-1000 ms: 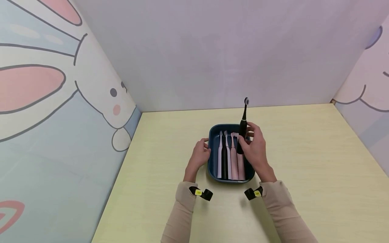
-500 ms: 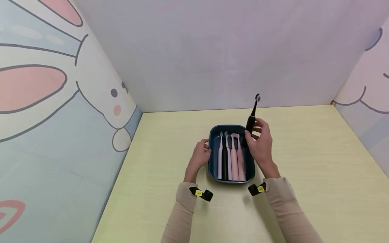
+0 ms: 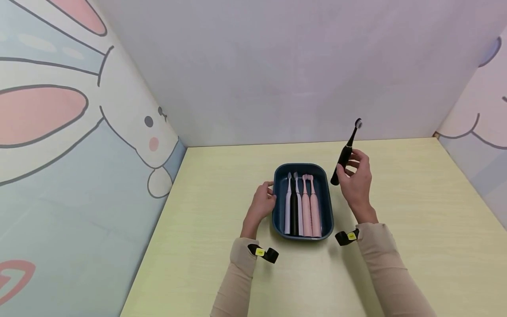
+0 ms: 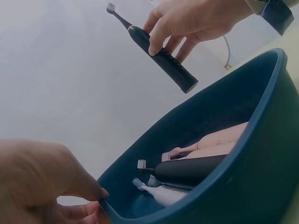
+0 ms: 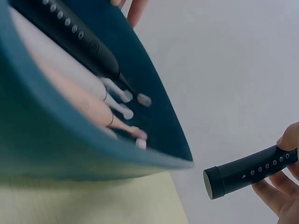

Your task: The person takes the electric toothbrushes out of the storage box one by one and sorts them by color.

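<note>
My right hand (image 3: 356,178) holds a black electric toothbrush (image 3: 343,158) by its handle, between thumb and fingers. The brush head tilts up and to the right, and a row of small button marks (image 5: 266,166) shows along the handle. It is raised beside a dark blue plastic bin (image 3: 330,211), past its right wall. My left hand (image 3: 262,201) pinches the bin's left rim between thumb and fingers. Inside lie two pink electric toothbrushes (image 3: 315,215), another black one (image 3: 294,215) and two pale lilac ones (image 3: 287,213), side by side with heads toward the far wall.
The bin stands on a pale yellow wooden tabletop (image 3: 206,211). A plain whitish wall (image 3: 277,79) rises behind the table. Side walls with a printed rabbit (image 3: 130,127) border it on the left and right. Black cameras (image 3: 271,255) are strapped at both wrists.
My right hand has carried the black toothbrush out from over the bin, rightward and slightly away, tilting it further right. My left hand and the bin have stayed in place.
</note>
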Demonstrator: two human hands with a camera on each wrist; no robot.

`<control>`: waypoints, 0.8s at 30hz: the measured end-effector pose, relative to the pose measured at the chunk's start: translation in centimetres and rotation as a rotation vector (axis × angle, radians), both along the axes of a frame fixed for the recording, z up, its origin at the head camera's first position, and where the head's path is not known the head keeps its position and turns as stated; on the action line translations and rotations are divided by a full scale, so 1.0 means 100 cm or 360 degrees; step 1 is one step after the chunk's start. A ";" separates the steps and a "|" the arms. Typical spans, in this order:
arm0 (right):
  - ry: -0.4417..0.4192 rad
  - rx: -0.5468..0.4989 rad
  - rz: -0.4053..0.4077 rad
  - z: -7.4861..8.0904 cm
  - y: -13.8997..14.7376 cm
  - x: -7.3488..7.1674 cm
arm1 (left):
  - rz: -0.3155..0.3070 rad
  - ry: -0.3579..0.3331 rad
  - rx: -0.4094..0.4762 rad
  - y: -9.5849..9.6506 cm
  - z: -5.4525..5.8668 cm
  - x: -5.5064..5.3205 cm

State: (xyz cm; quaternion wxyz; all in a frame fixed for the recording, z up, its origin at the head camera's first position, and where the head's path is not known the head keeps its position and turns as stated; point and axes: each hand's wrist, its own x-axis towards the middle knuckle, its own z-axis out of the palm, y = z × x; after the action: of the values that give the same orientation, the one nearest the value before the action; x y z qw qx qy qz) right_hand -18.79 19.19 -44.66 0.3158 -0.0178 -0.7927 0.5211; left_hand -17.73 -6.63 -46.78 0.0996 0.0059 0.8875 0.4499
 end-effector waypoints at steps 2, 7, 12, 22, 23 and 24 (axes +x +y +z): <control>-0.0004 -0.0004 -0.0004 -0.003 0.003 -0.003 | 0.0005 -0.0005 -0.0002 0.000 0.000 0.000; -0.0020 -0.0010 -0.0017 -0.013 0.007 -0.009 | 0.0011 -0.0014 -0.0001 0.000 0.000 0.000; -0.0018 0.0008 -0.0021 -0.026 0.011 -0.014 | 0.0016 -0.0021 0.0017 0.000 -0.003 0.000; 0.0017 0.0007 -0.0018 -0.041 0.020 -0.026 | 0.0005 0.0001 0.0032 0.000 -0.002 0.000; 0.0010 0.0009 -0.0021 -0.043 0.021 -0.027 | 0.0005 0.0002 0.0037 0.000 -0.002 0.000; 0.0003 0.0010 -0.0023 -0.045 0.022 -0.028 | 0.0006 0.0000 0.0042 0.000 -0.002 0.000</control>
State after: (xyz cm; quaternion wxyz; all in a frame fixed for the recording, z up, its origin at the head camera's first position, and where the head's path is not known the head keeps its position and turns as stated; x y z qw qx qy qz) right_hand -21.59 21.41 -49.12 0.3205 -0.0220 -0.7939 0.5162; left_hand -17.73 -6.65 -46.97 0.0986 0.0054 0.8815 0.4618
